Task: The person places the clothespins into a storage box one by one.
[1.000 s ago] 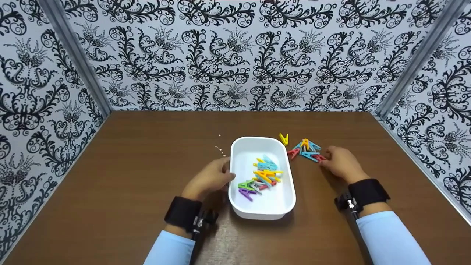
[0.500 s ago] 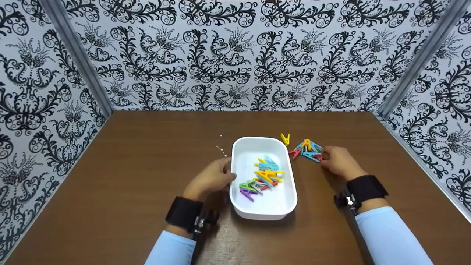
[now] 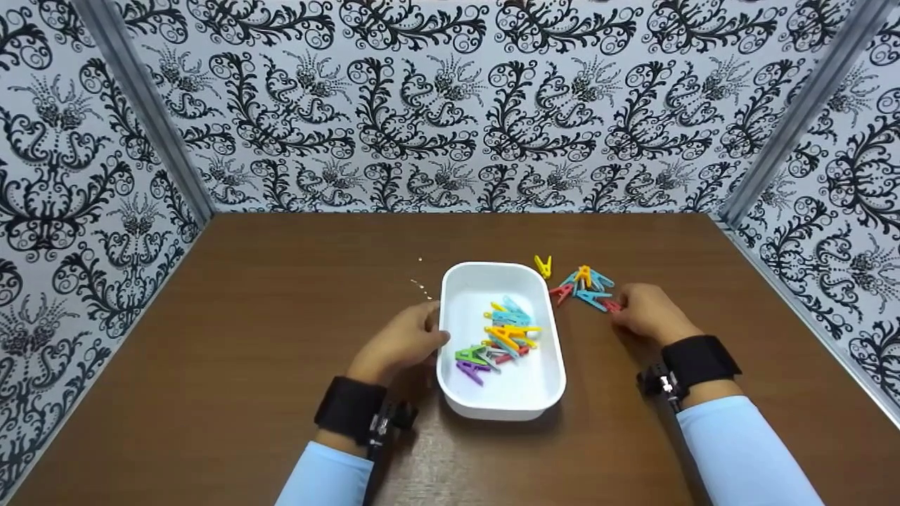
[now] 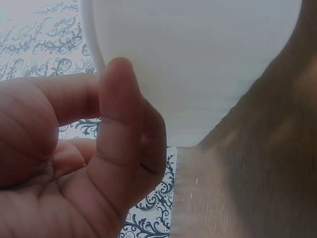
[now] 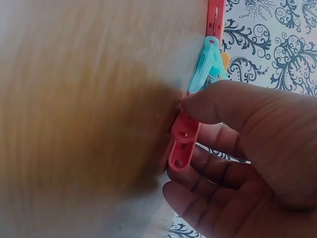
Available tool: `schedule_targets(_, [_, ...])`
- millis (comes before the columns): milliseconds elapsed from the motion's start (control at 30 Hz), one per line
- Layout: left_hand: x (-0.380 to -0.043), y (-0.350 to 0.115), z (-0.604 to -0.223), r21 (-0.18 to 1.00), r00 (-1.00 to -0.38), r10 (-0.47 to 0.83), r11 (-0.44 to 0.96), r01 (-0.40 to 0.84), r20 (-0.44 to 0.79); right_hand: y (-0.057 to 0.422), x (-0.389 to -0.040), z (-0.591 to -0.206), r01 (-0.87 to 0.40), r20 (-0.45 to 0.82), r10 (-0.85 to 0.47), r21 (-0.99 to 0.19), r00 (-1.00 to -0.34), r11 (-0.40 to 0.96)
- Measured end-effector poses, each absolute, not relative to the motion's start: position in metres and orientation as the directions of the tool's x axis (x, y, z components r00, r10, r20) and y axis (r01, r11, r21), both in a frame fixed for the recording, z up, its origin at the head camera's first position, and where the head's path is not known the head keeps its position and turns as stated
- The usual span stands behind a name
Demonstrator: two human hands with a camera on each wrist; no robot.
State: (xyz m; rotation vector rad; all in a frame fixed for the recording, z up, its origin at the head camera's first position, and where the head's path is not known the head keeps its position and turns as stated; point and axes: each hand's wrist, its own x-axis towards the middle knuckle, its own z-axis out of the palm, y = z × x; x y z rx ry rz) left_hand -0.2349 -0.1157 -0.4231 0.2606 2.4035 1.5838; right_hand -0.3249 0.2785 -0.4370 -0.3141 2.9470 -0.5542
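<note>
My left hand (image 3: 401, 341) holds the left rim of a white plastic tub (image 3: 472, 284), its thumb over the edge and the other fingers against the outer wall. Inside the tub lie several clothespins in green, purple, red, blue and yellow-orange. Right of the tub, my right hand (image 3: 654, 313) pinches a red clothespin (image 5: 182, 131) between thumb and fingers, low at the table surface. A light blue clothespin (image 5: 202, 69) lies just beyond the thumb tip in the right wrist view, part of a small pile. The right fingertips are partly hidden behind the red clothespin.
Beside the tub's far right corner are a yellow clothespin (image 3: 543, 266), another red clothespin (image 3: 561, 293) and an orange clothespin (image 3: 583, 275) on blue ones. Small pale flecks (image 3: 420, 285) mark the brown table (image 3: 281, 295). Patterned walls (image 3: 450, 105) enclose the back and sides.
My right hand has drawn slightly toward me, and the red clothespin in it has shifted a little away from the blue one beside it. My left hand and the tub stay put.
</note>
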Motion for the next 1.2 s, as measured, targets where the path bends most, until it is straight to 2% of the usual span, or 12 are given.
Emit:
schedule_targets(333, [-0.235,-0.117,-0.423,0.909,-0.954,0.274,0.416,0.005,-0.121,0.277,-0.322,-0.434,-0.215,-0.047,-0.251,-0.383,-0.967,0.899])
schedule_targets(667, [-0.235,-0.116,-0.423,0.914,-0.951,0.275,0.405,-0.017,-0.139,0.276,-0.317,-0.429,-0.140,-0.116,-0.210,-0.437,-0.971,0.888])
schedule_targets(1200, [-0.235,-0.115,-0.424,0.929,-0.952,0.293,0.368,0.022,-0.093,0.264,-0.294,-0.393,-0.301,0.076,-0.297,-0.412,-0.952,0.860])
